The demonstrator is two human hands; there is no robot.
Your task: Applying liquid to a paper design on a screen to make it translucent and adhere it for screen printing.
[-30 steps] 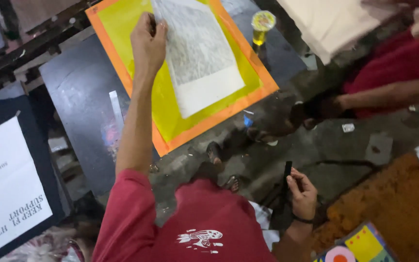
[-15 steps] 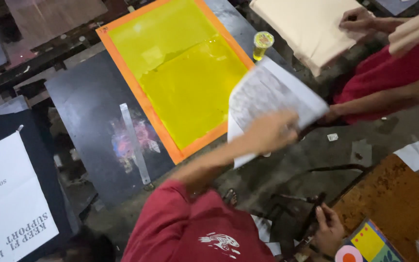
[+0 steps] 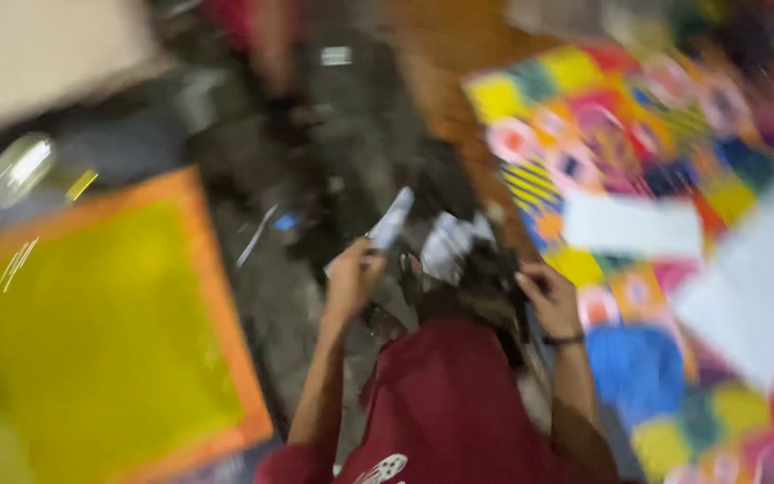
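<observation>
Fingers of left hand (image 3: 351, 278) around paper sheet (image 3: 391, 220), beside orange-edged frame (image 3: 226, 314).

dark floor (image 3: 351, 134), orange-framed yellow screen (image 3: 91, 341), patterned mat (image 3: 674, 179)

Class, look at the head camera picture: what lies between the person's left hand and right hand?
Between the left hand and right hand, the head view shows a crumpled white paper above something dark, too blurred to identify.

A screen-printing workshop: an orange-framed yellow mesh screen (image 3: 109, 341) on a dark bench, bright printed sheets (image 3: 638, 134) nearby.
</observation>
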